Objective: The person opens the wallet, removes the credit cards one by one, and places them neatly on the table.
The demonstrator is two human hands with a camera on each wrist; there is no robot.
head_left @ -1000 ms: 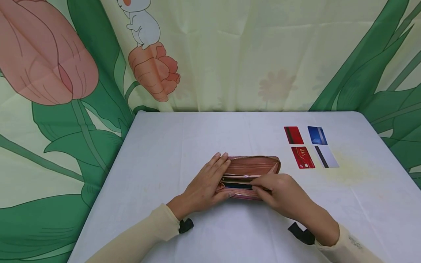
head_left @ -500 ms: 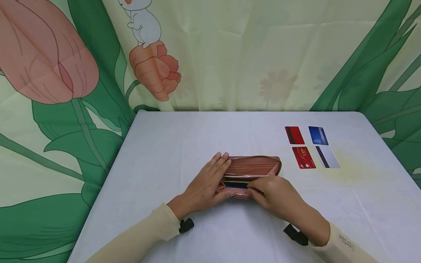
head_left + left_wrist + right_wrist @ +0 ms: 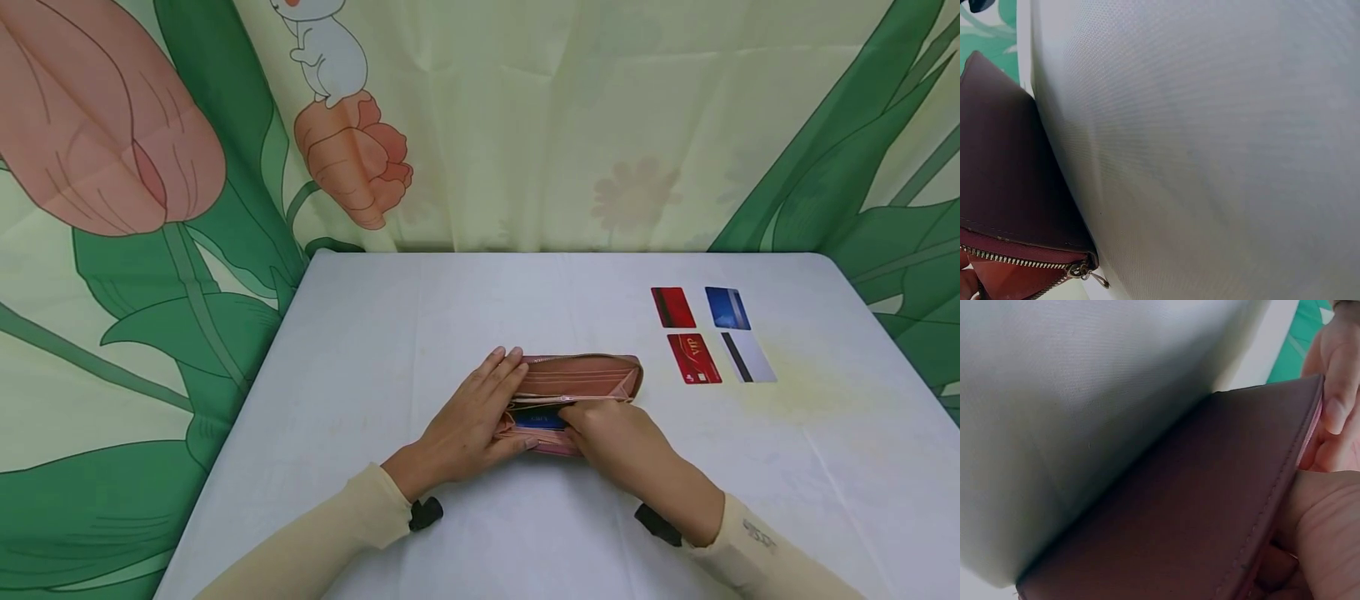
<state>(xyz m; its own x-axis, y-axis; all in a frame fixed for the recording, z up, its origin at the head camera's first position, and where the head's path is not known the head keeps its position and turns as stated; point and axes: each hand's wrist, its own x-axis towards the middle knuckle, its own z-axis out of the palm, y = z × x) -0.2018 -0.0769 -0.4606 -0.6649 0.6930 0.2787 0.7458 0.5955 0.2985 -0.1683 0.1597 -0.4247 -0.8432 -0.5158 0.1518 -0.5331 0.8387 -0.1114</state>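
Observation:
A pink zip wallet [image 3: 577,379] stands spread on the white table, its card slots showing. My left hand [image 3: 468,417] holds its left end, thumb along the near edge and fingers reaching to the far flap. The fingers of my right hand [image 3: 626,437] reach into the middle pocket and pinch the right part of a dark blue card [image 3: 536,418]. Its left part shows light lettering; the fingertips are hidden. In the left wrist view the wallet's dark outer side [image 3: 1010,169] and zip pull [image 3: 1079,270] appear. The right wrist view shows its outer wall [image 3: 1179,506].
To the right of the wallet, several cards lie in two rows: a red striped card [image 3: 673,307], a blue card [image 3: 727,309], a red VIP card [image 3: 694,359] and a white card with a dark stripe [image 3: 753,357]. A flowered curtain [image 3: 525,125] hangs behind the table [image 3: 360,333].
My right hand has moved left and further into the wallet. The blue card in the pocket has tilted, so its lettered face now shows. My left hand has stayed in place.

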